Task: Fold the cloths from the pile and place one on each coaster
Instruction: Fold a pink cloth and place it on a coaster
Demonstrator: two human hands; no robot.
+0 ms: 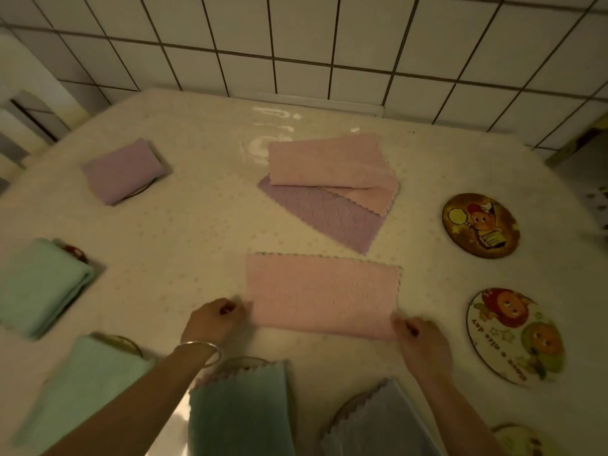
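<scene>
Now your left hand (214,319) pinches the near left corner of the pink cloth (322,296) with curled fingers, and your right hand (422,339) pinches its near right corner the same way. The cloth lies flat on the table (197,225), folded into a long strip, in front of you. Beyond it is the pile (332,189), pink cloths over a purple one. Two bare coasters (480,225) lie at the right.
</scene>
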